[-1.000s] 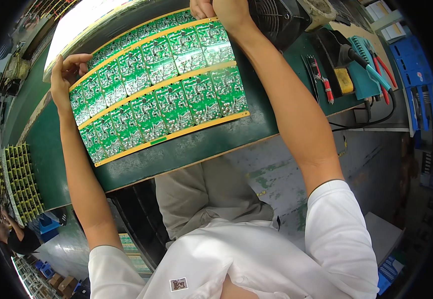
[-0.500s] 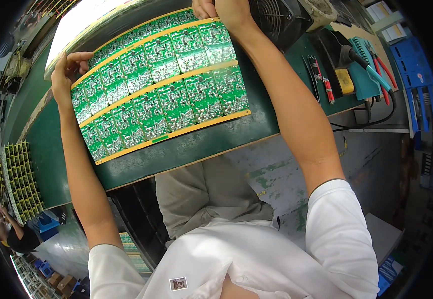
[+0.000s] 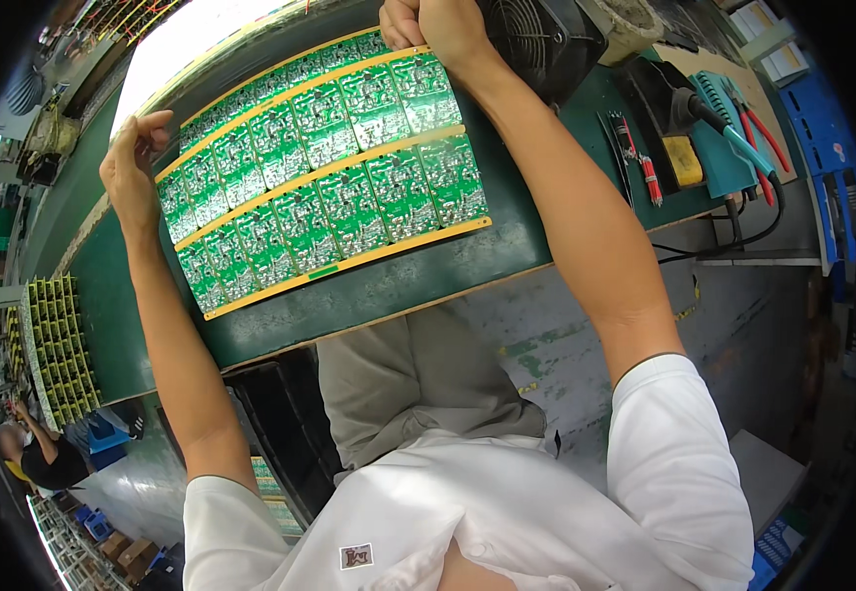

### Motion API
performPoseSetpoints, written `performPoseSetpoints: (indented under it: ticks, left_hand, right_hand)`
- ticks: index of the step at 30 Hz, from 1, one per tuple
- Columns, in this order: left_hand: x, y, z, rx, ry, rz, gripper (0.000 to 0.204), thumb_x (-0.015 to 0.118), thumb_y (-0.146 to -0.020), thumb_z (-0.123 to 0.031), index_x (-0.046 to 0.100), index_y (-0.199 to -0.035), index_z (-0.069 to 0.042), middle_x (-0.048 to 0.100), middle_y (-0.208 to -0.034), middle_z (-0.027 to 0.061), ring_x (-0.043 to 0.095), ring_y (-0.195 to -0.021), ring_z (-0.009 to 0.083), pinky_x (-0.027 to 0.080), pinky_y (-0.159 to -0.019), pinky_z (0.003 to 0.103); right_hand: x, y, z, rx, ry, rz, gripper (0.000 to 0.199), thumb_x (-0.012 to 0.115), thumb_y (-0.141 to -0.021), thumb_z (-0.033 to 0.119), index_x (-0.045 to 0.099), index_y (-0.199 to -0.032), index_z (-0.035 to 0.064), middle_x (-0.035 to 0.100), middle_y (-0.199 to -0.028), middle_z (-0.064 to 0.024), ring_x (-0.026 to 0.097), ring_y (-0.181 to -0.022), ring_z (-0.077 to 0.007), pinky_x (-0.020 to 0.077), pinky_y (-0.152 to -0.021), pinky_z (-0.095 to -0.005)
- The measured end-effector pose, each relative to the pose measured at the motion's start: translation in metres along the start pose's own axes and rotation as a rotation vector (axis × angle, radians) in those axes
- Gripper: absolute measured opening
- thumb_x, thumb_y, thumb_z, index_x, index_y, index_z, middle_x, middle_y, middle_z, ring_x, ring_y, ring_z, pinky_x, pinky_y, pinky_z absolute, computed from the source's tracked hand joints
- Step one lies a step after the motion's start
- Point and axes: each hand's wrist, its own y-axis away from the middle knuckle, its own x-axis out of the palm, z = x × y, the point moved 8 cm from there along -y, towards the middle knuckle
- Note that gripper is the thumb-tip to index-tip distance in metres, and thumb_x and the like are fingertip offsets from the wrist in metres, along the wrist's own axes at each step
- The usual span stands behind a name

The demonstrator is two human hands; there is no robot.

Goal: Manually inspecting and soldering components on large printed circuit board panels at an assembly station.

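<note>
A large panel of green circuit boards (image 3: 295, 231) with yellow-orange border strips lies tilted over the green bench, its solder-dotted side up. At its far right corner my right hand (image 3: 443, 30) is closed on the edge, fingers curled; the fingertips are partly hidden. My left hand (image 3: 132, 172) is beside the panel's left edge, fingers loosely bent and apart, with a small gap showing between the fingertips and the board.
A bright light panel (image 3: 187, 54) stands behind the board. A black fan (image 3: 536, 44) is at the far right, with a soldering iron (image 3: 719, 123), yellow sponge (image 3: 682, 161), red-handled pliers (image 3: 758, 148) and tweezers (image 3: 613, 148) nearby. A yellow-black component rack (image 3: 59, 345) sits left; a person (image 3: 44, 458) is beyond.
My left hand has come off the panel's left edge, its fingers lifting slightly away. The panel appears a little further right at its left end; my right hand keeps its hold.
</note>
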Motion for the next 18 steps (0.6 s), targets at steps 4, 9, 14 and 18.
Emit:
performPoseSetpoints:
  ticks: [4, 9, 14, 18]
  left_hand:
    - [0.036, 0.032, -0.065, 0.166, -0.334, 0.107, 0.037, 0.055, -0.091, -0.031, 0.067, -0.111, -0.002, 0.063, -0.099, 0.0083, 0.055, -0.085, 0.0165, 0.042, -0.081, 0.028]
    - [0.109, 0.092, -0.112, 0.39, -0.824, 0.547, 0.092, 0.084, -0.053, -0.044, 0.051, -0.136, -0.019, 0.038, -0.147, 0.0094, 0.035, -0.137, 0.0326, 0.025, -0.113, 0.055]
    - [0.127, 0.104, -0.107, 0.373, -0.975, 0.631, 0.104, 0.086, -0.044, -0.049, 0.048, -0.138, -0.026, 0.031, -0.151, 0.0081, 0.029, -0.14, 0.034, 0.016, -0.115, 0.058]
    - [0.125, 0.106, -0.102, 0.367, -1.006, 0.636, 0.107, 0.086, -0.041, -0.05, 0.048, -0.139, -0.028, 0.03, -0.152, 0.0086, 0.028, -0.14, 0.0347, 0.014, -0.115, 0.058]
  right_hand:
    - [-0.001, 0.003, 0.0, 0.001, -0.023, -0.044, 0.082, 0.026, -0.101, 0.051, 0.037, -0.033, 0.007, 0.035, -0.035, -0.0036, 0.039, -0.035, -0.0149, 0.0359, -0.046, -0.0219]
    - [-0.008, 0.014, -0.018, 0.126, -0.335, -0.291, 0.082, 0.027, -0.101, 0.051, 0.038, -0.033, 0.0065, 0.036, -0.036, -0.004, 0.039, -0.036, -0.015, 0.0367, -0.047, -0.0219]
    - [-0.035, -0.003, -0.024, 0.011, -0.21, -0.051, 0.082, 0.027, -0.101, 0.05, 0.038, -0.033, 0.0062, 0.038, -0.037, -0.0042, 0.04, -0.037, -0.0151, 0.0377, -0.048, -0.0223]
    - [-0.019, -0.005, -0.017, -0.018, -0.108, 0.064, 0.082, 0.028, -0.101, 0.05, 0.038, -0.033, 0.0061, 0.038, -0.037, -0.0043, 0.041, -0.038, -0.0152, 0.0382, -0.049, -0.0226]
